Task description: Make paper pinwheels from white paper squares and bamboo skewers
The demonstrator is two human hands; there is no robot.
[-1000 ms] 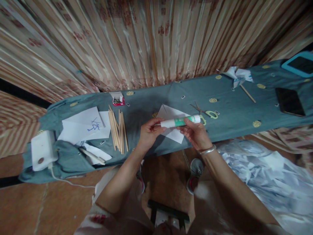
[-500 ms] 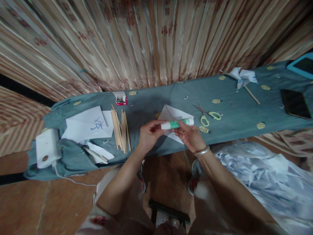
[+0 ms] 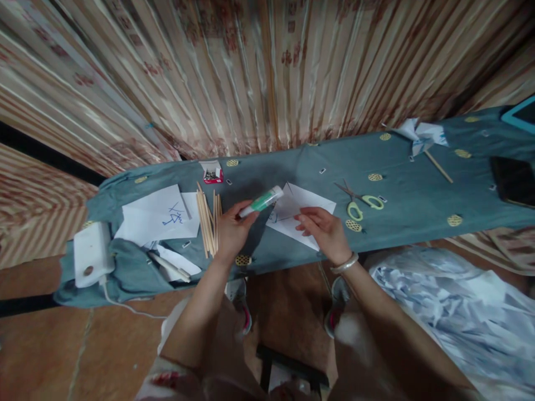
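Note:
My left hand [image 3: 233,229] is closed around the lower end of a green and white glue stick [image 3: 263,200], which slants up to the right above the table. Just right of it, my right hand [image 3: 324,231] hovers over or rests on a square sheet of white paper [image 3: 311,199]; whether the fingertips touch it I cannot tell. Those fingers are loosely bent and slightly apart, with nothing visible between them. Dark lines run in from the sheet's corners, and part of a blue drawing shows at its left. Scissors [image 3: 357,199] with light green handles lie open beside the paper.
Wooden sticks [image 3: 204,223], a red box of small metal pieces [image 3: 213,174], drawn-on paper [image 3: 150,214], a pen [image 3: 169,266] and a white device [image 3: 91,253] lie left. Rightward are a paper pinwheel [image 3: 424,136], a phone [image 3: 513,179] and a bag of paper scraps [image 3: 455,306].
My right hand has let go of the glue stick and moved down over the paper. My left hand has carried the stick leftward and tilted it up. The view has shifted slightly.

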